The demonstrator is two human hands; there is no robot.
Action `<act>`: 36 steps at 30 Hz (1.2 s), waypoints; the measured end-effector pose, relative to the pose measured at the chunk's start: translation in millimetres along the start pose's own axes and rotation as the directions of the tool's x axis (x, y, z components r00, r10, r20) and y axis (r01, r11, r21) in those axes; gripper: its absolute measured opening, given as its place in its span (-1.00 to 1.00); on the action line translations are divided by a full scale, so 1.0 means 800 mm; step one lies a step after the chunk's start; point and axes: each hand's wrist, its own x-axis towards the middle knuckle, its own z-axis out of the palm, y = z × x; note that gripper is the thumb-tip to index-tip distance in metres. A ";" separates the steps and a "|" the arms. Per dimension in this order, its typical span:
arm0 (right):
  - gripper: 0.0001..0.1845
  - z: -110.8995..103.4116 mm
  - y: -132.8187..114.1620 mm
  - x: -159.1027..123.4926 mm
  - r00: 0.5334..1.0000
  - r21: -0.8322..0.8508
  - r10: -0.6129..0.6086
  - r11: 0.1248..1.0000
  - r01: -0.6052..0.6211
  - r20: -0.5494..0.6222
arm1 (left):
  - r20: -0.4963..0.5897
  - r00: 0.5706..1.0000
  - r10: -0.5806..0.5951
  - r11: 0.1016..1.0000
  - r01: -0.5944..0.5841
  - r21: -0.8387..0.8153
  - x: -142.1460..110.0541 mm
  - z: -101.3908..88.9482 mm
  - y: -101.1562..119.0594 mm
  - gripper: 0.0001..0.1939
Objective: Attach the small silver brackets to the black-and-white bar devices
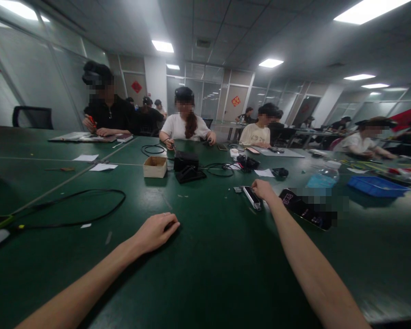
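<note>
My left hand [157, 232] rests on the green table with its fingers curled in loosely, and nothing shows in them. Further right and farther out, my right hand [264, 189] bends its fingers over the near-right side of a small oblong device [251, 197], dark on top with a white edge. The fingertips are partly hidden against it. At the device's far-left end lies a small grey piece [238, 189]. A phone [306, 209] with a lit dark screen lies just right of my right wrist.
Ahead stand an open cardboard box [155, 168] and a black stand-like object [187, 164]. A black cable [123, 203] loops at left. To the right are a bottle of blue liquid [324, 176] and a blue tray [378, 186]. Several people sit around the tables.
</note>
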 end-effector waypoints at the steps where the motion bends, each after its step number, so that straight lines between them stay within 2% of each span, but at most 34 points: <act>1: -0.70 0.001 0.000 0.001 1.000 0.002 0.000 1.000 0.000 0.000 | 0.002 1.000 -0.003 1.000 0.003 -0.002 0.000 -0.001 0.001 -0.71; 9: -0.76 0.001 -0.003 -0.002 1.000 0.008 -0.020 1.000 0.020 0.023 | 0.012 1.000 -0.026 1.000 0.026 -0.004 -0.005 -0.002 0.004 -0.73; 29: -0.77 0.005 -0.005 0.000 1.000 0.000 -0.001 1.000 0.001 0.024 | 0.018 0.998 -0.067 0.997 0.068 -0.034 -0.010 -0.002 0.005 -0.76; 36: -0.78 -0.008 -0.014 -0.013 0.999 -0.015 0.038 0.999 -0.038 0.016 | 0.024 0.997 -0.075 0.997 0.075 -0.013 -0.010 -0.003 0.007 -0.75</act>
